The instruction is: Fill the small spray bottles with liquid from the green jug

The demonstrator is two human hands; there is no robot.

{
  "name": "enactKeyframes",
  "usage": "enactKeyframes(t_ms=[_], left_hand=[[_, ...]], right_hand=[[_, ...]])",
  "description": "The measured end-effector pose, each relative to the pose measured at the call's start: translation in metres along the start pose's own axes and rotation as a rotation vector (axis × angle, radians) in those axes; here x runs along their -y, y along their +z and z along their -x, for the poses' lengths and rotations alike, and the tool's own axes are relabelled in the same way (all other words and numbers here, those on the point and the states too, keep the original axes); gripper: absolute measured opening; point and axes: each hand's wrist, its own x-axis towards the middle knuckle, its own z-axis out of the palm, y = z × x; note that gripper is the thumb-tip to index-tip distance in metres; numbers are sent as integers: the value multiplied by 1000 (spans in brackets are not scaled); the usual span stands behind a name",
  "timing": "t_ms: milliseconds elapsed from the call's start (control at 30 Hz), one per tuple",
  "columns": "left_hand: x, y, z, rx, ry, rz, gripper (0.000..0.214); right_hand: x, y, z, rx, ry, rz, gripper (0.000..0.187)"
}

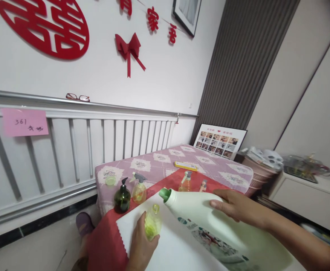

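Note:
My left hand is wrapped round a small clear yellow-green bottle, held upright over a white cloth. My right hand grips the top of a large white detergent jug, which is tilted so its green spout points left, just above the small bottle's open mouth. No liquid shows between them.
On the red cloth and pink patterned tabletop stand a dark green pump bottle, a spray bottle, two small bottles, a clear cup and a yellow box. Radiator rails run behind; a photo board and baskets lie right.

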Motion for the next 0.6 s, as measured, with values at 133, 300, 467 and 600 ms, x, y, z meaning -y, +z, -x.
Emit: enactKeyframes(t_ms=[133, 300, 467, 600], left_hand=[[-2, -2, -1, 7, -6, 3, 83], [-3, -3, -1, 10, -13, 10, 85], [-4, -5, 0, -16, 21, 16, 85], [-4, -5, -1, -4, 13, 30, 85]], right_hand=[[5, 3, -1, 16, 17, 130, 46], [5, 5, -3, 12, -34, 223, 43], [6, 5, -7, 36, -38, 286, 43], [3, 12, -10, -112, -61, 236, 40]])
